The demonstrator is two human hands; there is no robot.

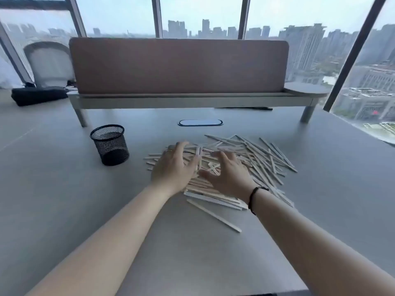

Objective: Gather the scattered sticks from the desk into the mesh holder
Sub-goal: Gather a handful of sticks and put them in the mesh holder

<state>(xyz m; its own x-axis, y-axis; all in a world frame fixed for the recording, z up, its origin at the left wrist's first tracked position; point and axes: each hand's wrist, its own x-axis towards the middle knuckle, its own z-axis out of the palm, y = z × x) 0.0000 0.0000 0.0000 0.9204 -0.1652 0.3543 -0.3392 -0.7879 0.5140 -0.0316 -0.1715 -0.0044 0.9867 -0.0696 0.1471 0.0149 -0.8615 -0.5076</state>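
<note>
Looking down at a grey desk (64,189), window with city skyline behind it. Pink-brown divider panel (178,65) stands across the far edge on a raised shelf (192,101); white chair back (50,64) and a dark bag (38,96) at far left. Oval cable grommet (200,122) in the desk just past the pile.

Pile of pale wooden sticks (263,159) scattered centre-right, criss-crossed, a few strays lying apart at the near edge. Black mesh holder (110,144) upright to the left of the pile, near but not touching it; inside looks empty as far as visible.

Both hands over the pile, palms down. Left hand (173,167) fingers spread wide, tips blurred, thumb touching a stick. Right hand (227,174) fingers spread, resting on the sticks, not gripping anything. Black band (255,198) on right wrist.
</note>
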